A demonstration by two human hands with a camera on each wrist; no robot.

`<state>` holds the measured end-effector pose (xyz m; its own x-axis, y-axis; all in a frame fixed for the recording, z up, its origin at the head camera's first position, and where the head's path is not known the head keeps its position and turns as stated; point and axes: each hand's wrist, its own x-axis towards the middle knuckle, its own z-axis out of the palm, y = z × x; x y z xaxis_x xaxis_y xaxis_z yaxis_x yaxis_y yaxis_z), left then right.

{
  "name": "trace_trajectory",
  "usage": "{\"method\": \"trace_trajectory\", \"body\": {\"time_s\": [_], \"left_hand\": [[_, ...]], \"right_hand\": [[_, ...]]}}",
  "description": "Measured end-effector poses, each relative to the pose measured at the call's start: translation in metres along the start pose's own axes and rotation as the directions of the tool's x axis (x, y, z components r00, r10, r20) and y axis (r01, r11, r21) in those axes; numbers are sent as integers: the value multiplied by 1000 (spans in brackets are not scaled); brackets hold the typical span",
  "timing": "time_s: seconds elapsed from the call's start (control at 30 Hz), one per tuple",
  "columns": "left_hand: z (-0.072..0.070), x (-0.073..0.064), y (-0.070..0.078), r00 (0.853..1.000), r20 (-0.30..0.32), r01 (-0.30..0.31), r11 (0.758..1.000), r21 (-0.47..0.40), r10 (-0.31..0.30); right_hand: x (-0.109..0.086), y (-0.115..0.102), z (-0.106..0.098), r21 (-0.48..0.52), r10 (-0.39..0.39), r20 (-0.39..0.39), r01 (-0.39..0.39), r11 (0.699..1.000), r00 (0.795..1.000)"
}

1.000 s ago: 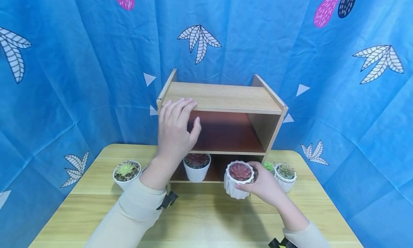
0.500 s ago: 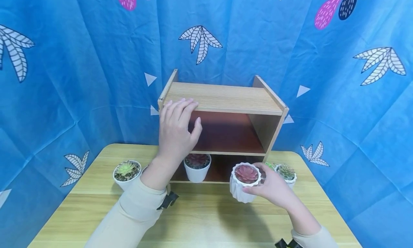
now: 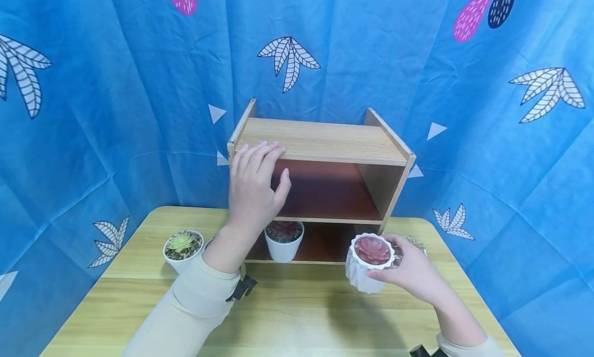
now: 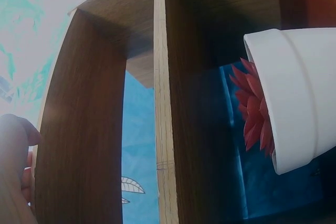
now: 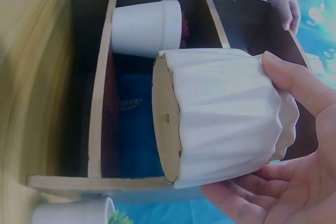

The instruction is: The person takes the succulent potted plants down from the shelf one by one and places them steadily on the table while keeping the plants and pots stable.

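My right hand (image 3: 413,269) grips a white fluted flower pot (image 5: 220,116) near its rim, with a pinkish-red succulent (image 3: 372,249) in it. The pot is held up in front of the shelf's right side, its base with a small hole showing in the right wrist view. My left hand (image 3: 254,184) rests on the front edge of the wooden shelf's top board (image 3: 320,140) at the left, fingers laid over it. Inside the lower compartment, at its left, stands a smooth white pot (image 3: 283,251) with a dark red succulent (image 4: 254,109).
On the table (image 3: 278,315), a white pot with a light green succulent (image 3: 183,243) stands left of the shelf; another is mostly hidden behind my left forearm. Right of the shelf, a greyish-green succulent (image 3: 416,242) shows behind my right hand. A blue patterned curtain (image 3: 297,16) surrounds the table.
My right hand has carried the fluted pot to the right and slightly toward me, covering more of the plants at the right. My left hand stays on the shelf's top edge.
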<state>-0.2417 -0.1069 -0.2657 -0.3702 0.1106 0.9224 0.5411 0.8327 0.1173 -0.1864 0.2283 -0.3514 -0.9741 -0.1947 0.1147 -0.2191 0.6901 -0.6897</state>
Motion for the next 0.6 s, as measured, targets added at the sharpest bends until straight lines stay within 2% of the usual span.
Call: {"method": "trace_trajectory", "body": {"time_s": [0.6], "left_hand": [[-1,0,1,1000,0,-3,1000,3,3]], "right_hand": [[-8,13,-21,127,0,1,0,992,1000]]}}
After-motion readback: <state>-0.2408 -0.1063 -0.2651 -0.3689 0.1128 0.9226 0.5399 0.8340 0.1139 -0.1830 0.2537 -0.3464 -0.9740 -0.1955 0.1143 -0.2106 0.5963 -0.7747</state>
